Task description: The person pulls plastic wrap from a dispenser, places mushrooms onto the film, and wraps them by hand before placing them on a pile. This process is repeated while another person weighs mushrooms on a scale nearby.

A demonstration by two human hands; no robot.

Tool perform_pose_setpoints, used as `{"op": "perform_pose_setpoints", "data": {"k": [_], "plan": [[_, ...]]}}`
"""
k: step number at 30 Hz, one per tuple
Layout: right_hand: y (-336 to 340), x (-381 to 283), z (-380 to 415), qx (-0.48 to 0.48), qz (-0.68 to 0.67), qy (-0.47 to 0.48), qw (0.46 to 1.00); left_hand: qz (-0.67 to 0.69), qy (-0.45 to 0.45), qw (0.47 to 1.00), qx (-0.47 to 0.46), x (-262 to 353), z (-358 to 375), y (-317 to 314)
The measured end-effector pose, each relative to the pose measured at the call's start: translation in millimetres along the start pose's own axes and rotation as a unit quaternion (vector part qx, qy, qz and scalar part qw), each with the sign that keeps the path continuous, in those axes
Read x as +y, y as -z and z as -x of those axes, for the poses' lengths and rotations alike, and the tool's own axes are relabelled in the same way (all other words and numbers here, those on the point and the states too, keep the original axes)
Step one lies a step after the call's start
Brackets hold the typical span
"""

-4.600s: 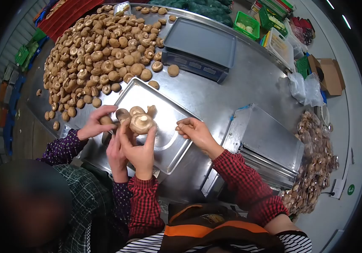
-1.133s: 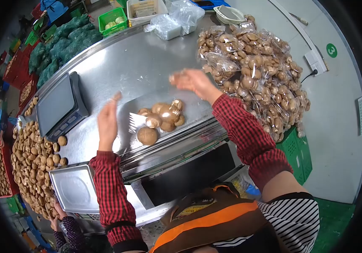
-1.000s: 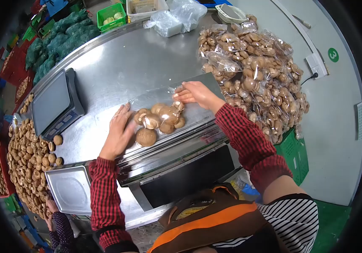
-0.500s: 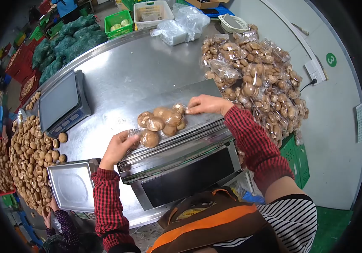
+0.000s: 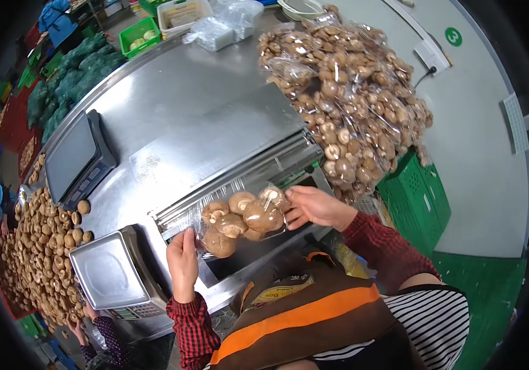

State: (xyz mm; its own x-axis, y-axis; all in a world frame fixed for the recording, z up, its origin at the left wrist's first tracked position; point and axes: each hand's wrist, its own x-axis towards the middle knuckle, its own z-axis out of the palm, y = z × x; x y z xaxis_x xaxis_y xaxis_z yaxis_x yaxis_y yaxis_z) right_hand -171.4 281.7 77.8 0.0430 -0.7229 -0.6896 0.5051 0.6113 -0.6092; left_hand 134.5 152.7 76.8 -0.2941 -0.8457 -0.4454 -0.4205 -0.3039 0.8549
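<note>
Between my two hands is a pack of several brown mushrooms (image 5: 262, 217) in clear plastic film. My left hand (image 5: 182, 262) pinches the film at the left end of the pack. At the other end, my right hand (image 5: 317, 206) grips the film beside a pale-stemmed mushroom, its lower fingers curled under the edge. The pack hangs over the front of a steel wrapping machine (image 5: 172, 213), hiding part of its dark front panel. Film is stretched along the machine's slot just behind the pack.
Packed mushrooms (image 5: 363, 92) are heaped at the right, above green crates (image 5: 415, 203). Loose mushrooms (image 5: 45, 253) lie at the left by two scales (image 5: 109, 271). Another person's hands (image 5: 82, 324) reach in at lower left. Plastic bags (image 5: 221, 28) sit at the back.
Both hands have drawn the mushroom pack toward my body, from the steel top to over the machine's front. The camera view has shifted, and the scene sits differently in the frame.
</note>
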Motion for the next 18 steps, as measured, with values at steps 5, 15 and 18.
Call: {"op": "perform_pose_setpoints", "data": {"k": [5,15,18], "plan": [[-16,58,-1,0.304,0.272,0.234,0.882,-0.024,-0.099,0.993,0.060,-40,12,-34],[60,217,-19,0.588,0.221,0.295,0.720,-0.394,-0.412,0.813,0.117,-81,-9,-106],[59,263,-59,0.392,-0.135,0.336,0.845,-0.335,-0.378,0.863,0.010,-74,-11,-135]]}}
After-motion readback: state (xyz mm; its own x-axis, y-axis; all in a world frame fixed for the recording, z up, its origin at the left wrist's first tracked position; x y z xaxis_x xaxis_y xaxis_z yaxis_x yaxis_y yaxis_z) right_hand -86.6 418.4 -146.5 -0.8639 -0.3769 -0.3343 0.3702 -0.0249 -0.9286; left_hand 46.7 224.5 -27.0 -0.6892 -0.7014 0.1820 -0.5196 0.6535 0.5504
